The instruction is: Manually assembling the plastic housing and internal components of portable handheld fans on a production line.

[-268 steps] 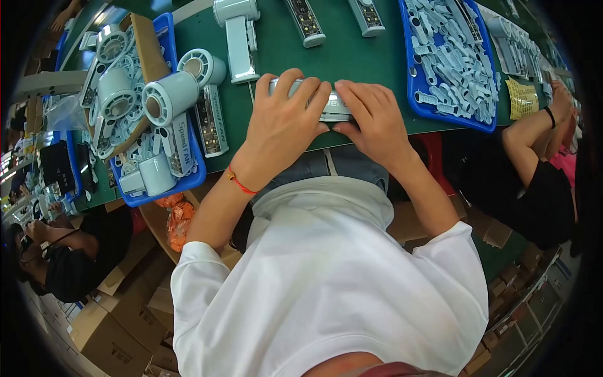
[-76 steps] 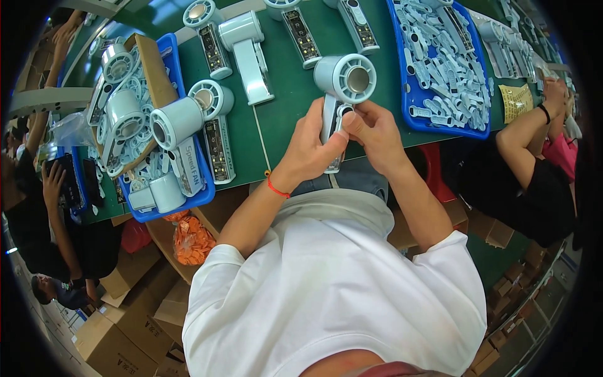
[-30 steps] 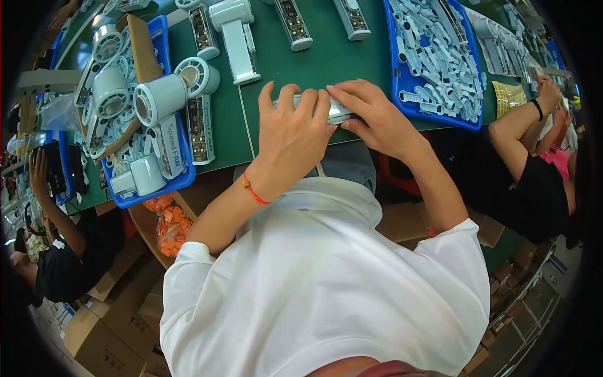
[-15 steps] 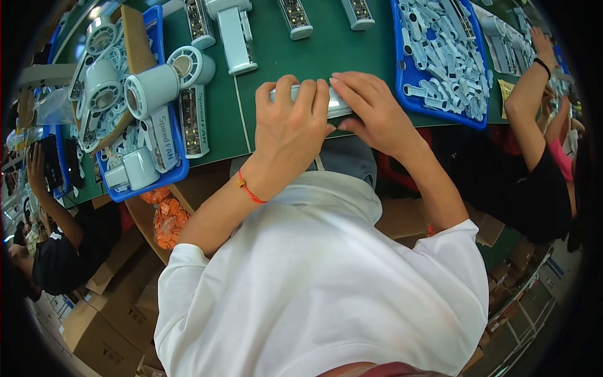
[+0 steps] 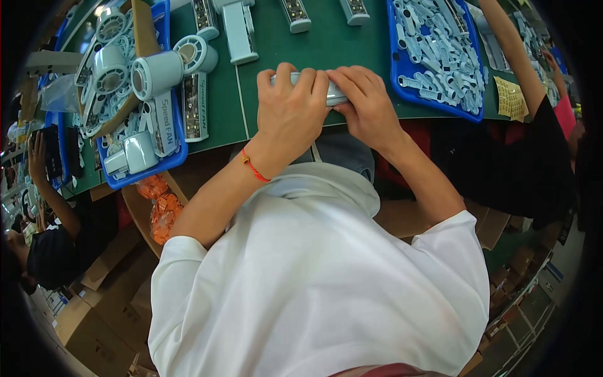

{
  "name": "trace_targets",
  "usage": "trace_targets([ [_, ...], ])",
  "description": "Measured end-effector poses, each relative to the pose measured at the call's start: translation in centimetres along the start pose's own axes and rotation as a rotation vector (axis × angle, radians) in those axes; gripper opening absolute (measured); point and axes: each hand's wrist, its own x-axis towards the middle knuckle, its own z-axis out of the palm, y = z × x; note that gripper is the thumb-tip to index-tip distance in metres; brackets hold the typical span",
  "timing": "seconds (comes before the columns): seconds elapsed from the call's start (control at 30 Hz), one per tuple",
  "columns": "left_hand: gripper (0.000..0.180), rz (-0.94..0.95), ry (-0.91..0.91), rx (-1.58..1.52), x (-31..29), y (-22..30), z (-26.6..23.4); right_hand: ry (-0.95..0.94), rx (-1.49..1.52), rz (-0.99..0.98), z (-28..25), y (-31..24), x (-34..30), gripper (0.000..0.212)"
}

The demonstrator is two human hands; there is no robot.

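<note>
Near the front edge of the green table, both my hands are closed on a pale blue fan handle casing, which lies sideways. My left hand wraps over its left part with the fingers bent on top. My right hand grips its right end between thumb and fingers. Much of the casing is hidden under my hands. Beyond them stands a pale blue handle part, with open handle housings showing circuit boards farther back.
At left, a blue tray holds pale blue fans and a cardboard divider. At right, another blue tray carries many small pale blue parts. Bagged orange pieces lie below the table. Co-workers sit at both sides, one arm reaching across.
My hands stay on the casing with only a small shift. The co-worker's arm at right has stretched farther over the table, and the view has moved slightly.
</note>
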Motion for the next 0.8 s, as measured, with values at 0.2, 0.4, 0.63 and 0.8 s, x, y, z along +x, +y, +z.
trace_targets([
  [0.2, 0.035, 0.016, -0.009, -0.03, 0.2, -0.1, -0.6, -0.011, 0.005, -0.015, -0.6, 0.1, 0.3, 0.055],
  [0.4, 0.025, 0.022, -0.016, 0.146, -0.3, 0.5, 0.6, -0.011, 0.104, 0.008, -0.3, 0.3, -0.3, 0.055],
  [0.63, 0.048, -0.036, -0.157, 0.07, 0.8, 1.0, -1.4, 0.109, 0.069, -0.012, 0.4, 0.7, -0.4, 0.054],
  [0.8, 0.022, -0.103, -0.228, -0.081, 1.5, 0.4, -2.3, 0.024, 0.142, 0.065, -1.1, -1.4, 1.7, 0.047],
])
